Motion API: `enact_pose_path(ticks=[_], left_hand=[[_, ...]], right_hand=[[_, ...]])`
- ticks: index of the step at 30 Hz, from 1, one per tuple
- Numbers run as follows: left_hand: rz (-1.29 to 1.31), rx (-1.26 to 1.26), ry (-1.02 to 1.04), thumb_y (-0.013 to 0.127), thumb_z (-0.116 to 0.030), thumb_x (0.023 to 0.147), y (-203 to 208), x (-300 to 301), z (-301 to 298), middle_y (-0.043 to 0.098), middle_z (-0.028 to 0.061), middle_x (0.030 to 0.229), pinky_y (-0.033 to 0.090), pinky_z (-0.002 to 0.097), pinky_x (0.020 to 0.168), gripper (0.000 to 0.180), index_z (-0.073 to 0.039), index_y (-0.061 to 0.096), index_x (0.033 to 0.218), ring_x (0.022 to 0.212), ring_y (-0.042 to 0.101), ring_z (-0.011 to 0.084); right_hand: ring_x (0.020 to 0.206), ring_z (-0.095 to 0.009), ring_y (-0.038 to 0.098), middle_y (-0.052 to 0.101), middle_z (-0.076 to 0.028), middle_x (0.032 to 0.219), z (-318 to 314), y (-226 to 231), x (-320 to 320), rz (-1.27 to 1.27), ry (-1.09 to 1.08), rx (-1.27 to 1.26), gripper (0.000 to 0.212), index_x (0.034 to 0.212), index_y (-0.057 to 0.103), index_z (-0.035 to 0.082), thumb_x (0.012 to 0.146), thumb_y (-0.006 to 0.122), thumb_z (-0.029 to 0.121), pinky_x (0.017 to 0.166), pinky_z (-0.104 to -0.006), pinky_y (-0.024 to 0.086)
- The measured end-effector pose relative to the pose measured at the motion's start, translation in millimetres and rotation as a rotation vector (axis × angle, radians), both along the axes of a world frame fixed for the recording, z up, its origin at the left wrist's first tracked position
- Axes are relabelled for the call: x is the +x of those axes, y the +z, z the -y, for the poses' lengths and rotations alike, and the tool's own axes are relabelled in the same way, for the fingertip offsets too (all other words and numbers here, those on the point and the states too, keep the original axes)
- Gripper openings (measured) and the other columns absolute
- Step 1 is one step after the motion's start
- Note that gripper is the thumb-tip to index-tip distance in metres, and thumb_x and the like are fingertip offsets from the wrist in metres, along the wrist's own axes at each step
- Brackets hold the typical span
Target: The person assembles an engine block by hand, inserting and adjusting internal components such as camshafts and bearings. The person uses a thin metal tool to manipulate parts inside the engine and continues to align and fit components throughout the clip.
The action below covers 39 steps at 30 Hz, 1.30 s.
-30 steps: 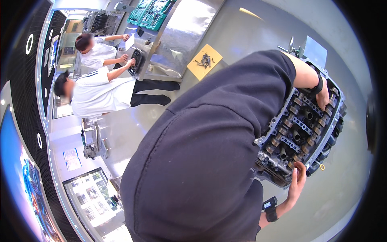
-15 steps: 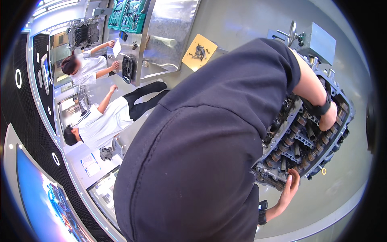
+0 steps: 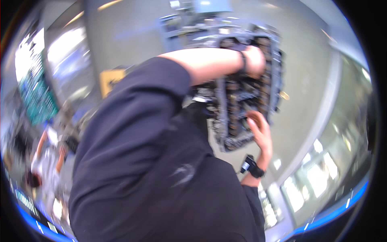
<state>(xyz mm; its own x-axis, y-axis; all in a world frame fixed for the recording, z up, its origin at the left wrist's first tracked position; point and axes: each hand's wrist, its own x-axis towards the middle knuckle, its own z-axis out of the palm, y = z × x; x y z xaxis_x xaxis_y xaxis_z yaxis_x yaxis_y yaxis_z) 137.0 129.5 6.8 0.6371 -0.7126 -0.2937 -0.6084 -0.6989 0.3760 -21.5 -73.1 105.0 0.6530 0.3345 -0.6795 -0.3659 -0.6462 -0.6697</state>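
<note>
My left hand (image 3: 254, 60) reaches over the engine's cylinder head (image 3: 221, 109), close to the camshaft (image 3: 265, 86) on its right side. Its fingers point down and blur, so I cannot tell what they touch. Below it, my right hand (image 3: 261, 131) is at the near part of the engine, fingers loosely bent and thumb apart, with nothing visible in it. A second camshaft (image 3: 232, 117) runs along the left side of the open cylinder head. Each wrist wears a dark band.
A yellow board (image 3: 111, 80) with dark small parts lies to the left. Farther left are a green tool case (image 3: 38, 99) and a person in white (image 3: 48, 165) with a white sheet. A yellow ring (image 3: 284, 96) sticks out from the engine's right side. Motion blurs the picture.
The view has swung, so the engine now appears farther left and higher. My left hand stays over the cylinder head; my right hand is still by its near end.
</note>
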Motion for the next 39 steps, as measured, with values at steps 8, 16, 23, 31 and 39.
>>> enact_pose_path(ticks=[8,16,23,31,39], left_hand=[[-0.073,0.067,-0.026,0.064,-0.031,0.071,9,13,21,0.071,0.0102,0.087,0.053,0.0382,0.067,0.026,-0.013,0.076,0.086,0.082,0.068,0.0281],[-0.195,0.028,0.114,0.064,-0.045,0.077,25,8,8,0.070,0.0118,0.106,0.051,0.0364,0.087,0.043,-0.012,0.073,0.103,0.099,0.065,0.0304],[-0.225,0.257,-0.004,0.063,-0.068,0.072,37,8,12,0.070,0.0066,0.107,0.050,0.0354,0.090,0.064,-0.016,0.072,0.109,0.103,0.064,0.0275],[-0.192,0.509,-0.047,0.044,-0.080,0.079,44,19,32,0.061,0.0112,0.128,0.045,0.0396,0.100,0.084,-0.012,0.064,0.124,0.120,0.056,0.0305],[-0.306,0.543,-0.111,0.031,-0.076,0.088,22,35,38,0.048,0.0223,0.140,0.035,0.0439,0.108,0.091,-0.002,0.048,0.138,0.131,0.045,0.0368]], right_hand=[[0.109,-0.019,0.059,0.063,-0.009,0.112,-7,26,0,0.116,0.034,-0.037,0.028,0.117,0.058,0.001,0.094,0.059,0.016,0.100,-0.0348,0.043],[0.106,-0.018,0.058,0.063,-0.009,0.113,12,37,-16,0.171,0.032,-0.077,0.030,0.119,0.057,0.002,0.095,0.058,0.020,0.096,-0.0336,0.043],[0.107,-0.022,0.059,0.062,-0.010,0.110,35,47,-44,0.238,-0.056,-0.070,0.030,0.115,0.059,0.001,0.093,0.060,0.021,0.095,-0.0349,0.044],[0.106,-0.023,0.059,0.060,-0.011,0.109,59,38,-66,0.312,-0.152,0.037,0.028,0.113,0.058,0.000,0.092,0.060,0.019,0.095,-0.0341,0.044],[0.107,-0.024,0.058,0.059,-0.010,0.110,94,34,-103,0.301,-0.262,0.056,0.029,0.113,0.058,0.001,0.092,0.058,0.021,0.096,-0.0350,0.044]])
